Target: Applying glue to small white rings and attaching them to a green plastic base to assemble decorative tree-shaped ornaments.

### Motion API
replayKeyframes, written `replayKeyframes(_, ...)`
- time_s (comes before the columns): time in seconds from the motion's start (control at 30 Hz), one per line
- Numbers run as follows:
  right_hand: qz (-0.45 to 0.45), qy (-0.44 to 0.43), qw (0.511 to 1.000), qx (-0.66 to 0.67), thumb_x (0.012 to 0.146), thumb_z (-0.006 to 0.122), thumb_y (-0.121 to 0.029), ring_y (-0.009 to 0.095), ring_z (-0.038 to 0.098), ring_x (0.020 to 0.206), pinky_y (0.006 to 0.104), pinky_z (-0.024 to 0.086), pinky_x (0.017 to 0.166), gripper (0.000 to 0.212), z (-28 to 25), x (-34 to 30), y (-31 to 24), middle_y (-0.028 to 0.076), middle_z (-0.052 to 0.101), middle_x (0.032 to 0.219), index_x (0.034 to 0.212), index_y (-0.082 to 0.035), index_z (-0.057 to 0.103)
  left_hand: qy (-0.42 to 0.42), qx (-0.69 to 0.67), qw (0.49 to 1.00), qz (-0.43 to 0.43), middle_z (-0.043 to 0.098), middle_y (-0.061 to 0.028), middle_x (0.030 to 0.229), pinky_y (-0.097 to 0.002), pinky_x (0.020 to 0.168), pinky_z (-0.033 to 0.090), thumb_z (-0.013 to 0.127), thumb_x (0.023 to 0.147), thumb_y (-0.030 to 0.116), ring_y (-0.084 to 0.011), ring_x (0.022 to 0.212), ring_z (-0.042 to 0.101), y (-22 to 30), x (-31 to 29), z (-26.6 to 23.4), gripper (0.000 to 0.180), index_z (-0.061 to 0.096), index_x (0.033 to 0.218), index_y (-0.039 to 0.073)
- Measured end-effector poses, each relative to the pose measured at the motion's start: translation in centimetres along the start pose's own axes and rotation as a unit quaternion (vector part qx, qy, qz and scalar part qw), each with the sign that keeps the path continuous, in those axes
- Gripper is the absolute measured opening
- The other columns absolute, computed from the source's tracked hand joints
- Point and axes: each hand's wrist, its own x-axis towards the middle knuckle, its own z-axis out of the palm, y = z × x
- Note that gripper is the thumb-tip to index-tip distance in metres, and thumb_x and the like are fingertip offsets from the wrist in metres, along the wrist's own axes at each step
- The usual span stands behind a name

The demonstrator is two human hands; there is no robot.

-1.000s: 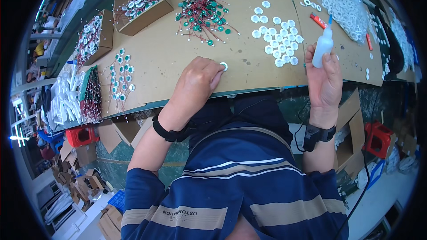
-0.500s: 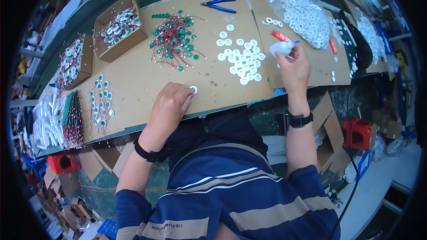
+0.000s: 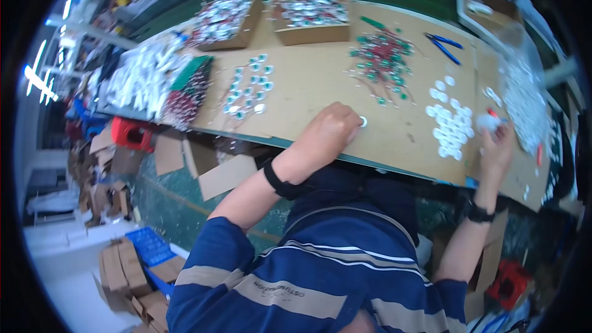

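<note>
My left hand is closed at the table's front edge, its fingertips pinching a small round white cap. Off to the right, my right hand grips a small white squeeze bottle, blurred by motion. Beside that hand lies a cluster of round white caps. Beyond my left hand is a heap of green discs with dark red wires. Several white caps with green centres and wires lie in loose rows to the left.
Two cardboard boxes, a left one and a right one, hold wired caps at the back. Blue-handled cutters lie near a clear bag of white rings. White packets and bundled wires sit far left.
My view has swung left, so the table and both hands appear farther right. The left hand still pinches the cap, and the right hand still holds the bottle.
</note>
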Motion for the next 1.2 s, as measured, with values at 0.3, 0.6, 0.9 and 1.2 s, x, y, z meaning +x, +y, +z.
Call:
replayKeyframes(0.3, -0.023, 0.073, 0.997, 0.004, 0.098, 0.072, -0.010, 0.023, 0.063, 0.118, 0.0358, 0.049, 0.106, 0.070, 0.0, -7.7, -7.0, 0.017, 0.065, 0.132, 0.157, 0.003, 0.038, 0.074, 0.076, 0.987, -0.118, 0.071, -0.0153, 0.085, -0.0445, 0.076, 0.056, 0.074, 0.084, 0.003, -0.0350, 0.083, 0.068, -5.3, -6.8, -6.6, 0.006, 0.074, 0.090, 0.000)
replayKeyframes(0.6, -0.034, 0.044, 0.997, 0.050, 0.098, 0.072, -0.008, 0.020, 0.064, 0.111, 0.0345, 0.051, 0.102, 0.063, 2.3, -9.6, -9.4, 0.014, 0.067, 0.127, 0.155, -0.001, 0.045, 0.101, 0.140, 0.960, -0.220, 0.071, -0.0182, 0.087, -0.0448, 0.078, 0.057, 0.075, 0.083, 0.002, -0.0373, 0.085, 0.069, -6.7, -13.5, -11.5, 0.007, 0.075, 0.090, 0.000)
replayKeyframes(0.9, -0.054, 0.022, 0.995, 0.082, 0.100, 0.069, -0.007, 0.018, 0.064, 0.106, 0.0329, 0.053, 0.098, 0.058, 3.2, -10.9, -10.5, 0.012, 0.067, 0.124, 0.153, -0.002, 0.048, 0.142, 0.206, 0.936, -0.247, 0.071, -0.0175, 0.088, -0.0444, 0.080, 0.056, 0.074, 0.085, 0.001, -0.0370, 0.086, 0.069, -8.6, -15.1, -13.2, 0.007, 0.075, 0.092, 0.000)
replayKeyframes(1.2, -0.048, 0.011, 0.996, 0.080, 0.101, 0.068, -0.007, 0.019, 0.066, 0.107, 0.0335, 0.054, 0.098, 0.054, 3.0, -11.9, -10.2, 0.013, 0.068, 0.126, 0.152, 0.000, 0.049, 0.095, 0.229, 0.935, -0.254, 0.072, -0.0163, 0.095, -0.0446, 0.084, 0.055, 0.075, 0.089, 0.009, -0.0367, 0.092, 0.070, -8.2, -15.1, -13.9, 0.010, 0.077, 0.097, 0.003)
